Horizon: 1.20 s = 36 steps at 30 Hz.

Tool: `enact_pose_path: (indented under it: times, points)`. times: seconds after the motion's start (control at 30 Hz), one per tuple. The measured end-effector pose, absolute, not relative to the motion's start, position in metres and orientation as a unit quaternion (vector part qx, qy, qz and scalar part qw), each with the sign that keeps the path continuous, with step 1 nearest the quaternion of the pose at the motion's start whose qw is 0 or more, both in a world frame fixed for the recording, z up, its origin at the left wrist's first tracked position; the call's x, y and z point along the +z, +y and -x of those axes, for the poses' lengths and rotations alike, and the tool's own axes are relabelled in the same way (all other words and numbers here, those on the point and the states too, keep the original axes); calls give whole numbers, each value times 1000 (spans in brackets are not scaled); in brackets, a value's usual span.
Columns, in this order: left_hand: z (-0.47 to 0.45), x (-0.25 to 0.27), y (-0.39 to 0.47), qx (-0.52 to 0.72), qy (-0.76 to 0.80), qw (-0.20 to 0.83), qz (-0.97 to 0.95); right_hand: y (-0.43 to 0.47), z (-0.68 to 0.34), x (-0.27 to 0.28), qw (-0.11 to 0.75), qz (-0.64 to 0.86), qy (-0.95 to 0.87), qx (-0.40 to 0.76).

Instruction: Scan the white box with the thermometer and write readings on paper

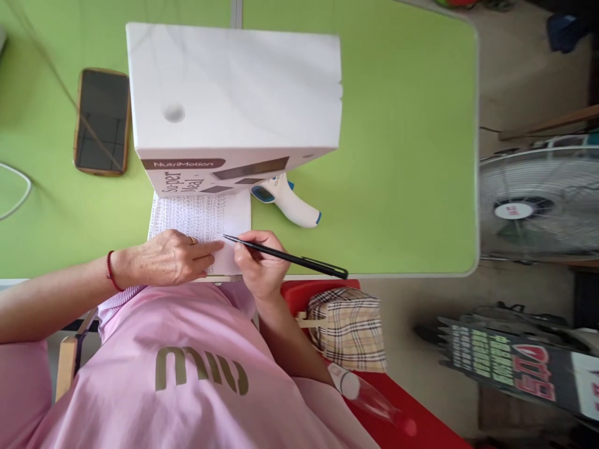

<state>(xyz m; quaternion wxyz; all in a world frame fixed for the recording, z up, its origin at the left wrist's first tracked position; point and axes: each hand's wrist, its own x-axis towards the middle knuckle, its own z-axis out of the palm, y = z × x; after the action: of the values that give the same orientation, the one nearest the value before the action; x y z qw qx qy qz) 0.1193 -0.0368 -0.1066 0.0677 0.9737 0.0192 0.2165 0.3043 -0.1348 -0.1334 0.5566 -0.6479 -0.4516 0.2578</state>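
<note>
My right hand (261, 265) grips a black pen (299, 258), its tip touching or just above a sheet of paper (238, 215). Rows of small handwritten marks cover the sheet's left and middle parts, while a strip on its right is blank. Flat on the lower part of the sheet rests my left hand (175, 257), holding nothing. Its index finger stretches toward the pen tip. Behind the paper stands a white box (238, 87) with "NutriMotion Super Meal" printed on its front; the box hides the sheet's far edge.
A white and blue handheld thermometer (292, 202) lies right of the paper on the green table (402, 137). Left of the box is a phone (102, 121). A checked bag (349, 327) and a plastic bottle (369, 399) sit on a red seat. A fan (538, 206) stands at the right.
</note>
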Motion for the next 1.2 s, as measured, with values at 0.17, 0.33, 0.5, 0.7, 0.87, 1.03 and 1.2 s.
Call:
enact_pose_path:
  times: [0.17,0.33,0.5,0.7,0.87,1.03,1.2]
  points:
    - [-119,-105,-37,211,13,63,-975,-133,-305,-132,506,658,-524,191]
    - [-119,-105,-37,206,9,63,-977,-133,-305,-131,501,625,-584,133]
    - [-119,-105,-37,213,19,71,-974,-132,-304,-131,501,609,-600,131]
    - [-119,-105,-36,215,14,66,-974,-130,-303,-131,496,609,-605,129]
    - [-118,-105,-36,217,8,58,-974,-130,-302,-131,490,613,-608,124]
    - [-118,-105,-36,217,6,55,-975,-129,-302,-131,487,613,-609,128]
    - [-118,-102,-34,217,1,53,-975,-129,-303,-131,486,614,-607,132]
